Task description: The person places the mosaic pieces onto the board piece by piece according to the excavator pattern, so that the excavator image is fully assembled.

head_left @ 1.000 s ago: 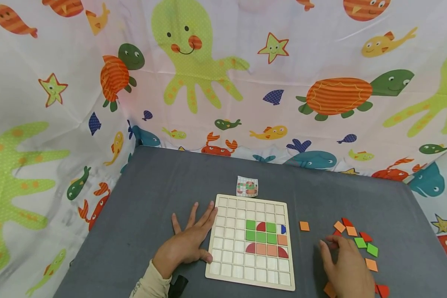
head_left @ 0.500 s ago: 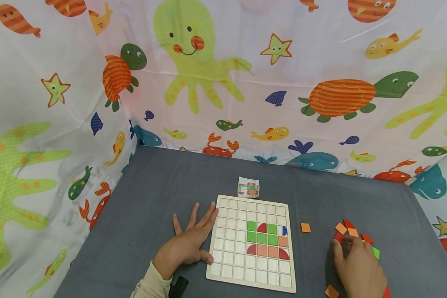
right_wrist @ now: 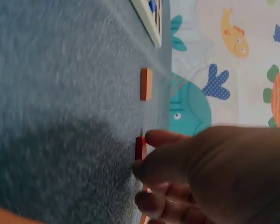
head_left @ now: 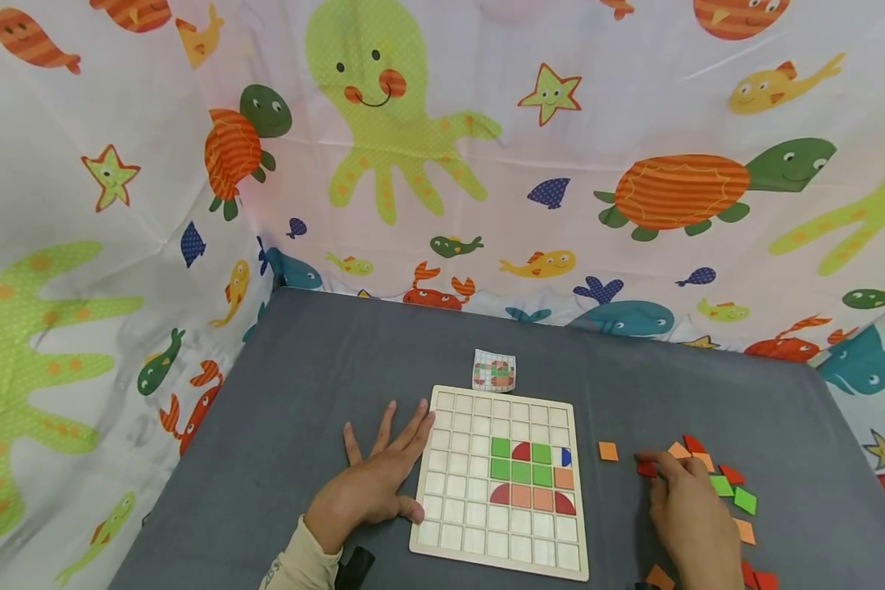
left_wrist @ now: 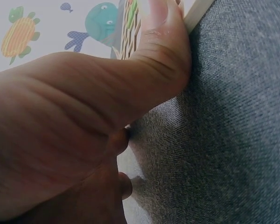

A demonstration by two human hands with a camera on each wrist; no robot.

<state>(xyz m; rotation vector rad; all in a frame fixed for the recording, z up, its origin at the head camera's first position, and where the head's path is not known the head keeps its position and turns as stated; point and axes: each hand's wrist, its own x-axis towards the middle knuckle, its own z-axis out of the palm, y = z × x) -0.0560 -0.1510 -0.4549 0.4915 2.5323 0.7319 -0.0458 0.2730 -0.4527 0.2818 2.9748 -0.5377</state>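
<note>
My left hand (head_left: 372, 487) lies spread on the table, with fingertips and thumb against the left edge of a pale wooden grid board (head_left: 453, 492). The left wrist view shows the thumb (left_wrist: 165, 60) at the board's rim. Right of the board, my right hand (head_left: 696, 512) has index finger and thumb at opposite sides of a red tile (head_left: 646, 469), pinching it close to the tabletop. In the right wrist view this red tile (right_wrist: 140, 148) shows between those fingertips. Green, red, salmon and blue shapes fill several board cells.
A lone orange tile (head_left: 608, 451) lies between board and right hand. Loose green tiles (head_left: 745, 500), red and orange ones surround that hand. A small printed pattern card (head_left: 494, 371) stands behind the board. Sea-animal cloth hangs behind the grey table (head_left: 369, 344).
My right hand went right to the loose tiles, then came back left, bringing the red tile away from the others. The left hand stays at the board.
</note>
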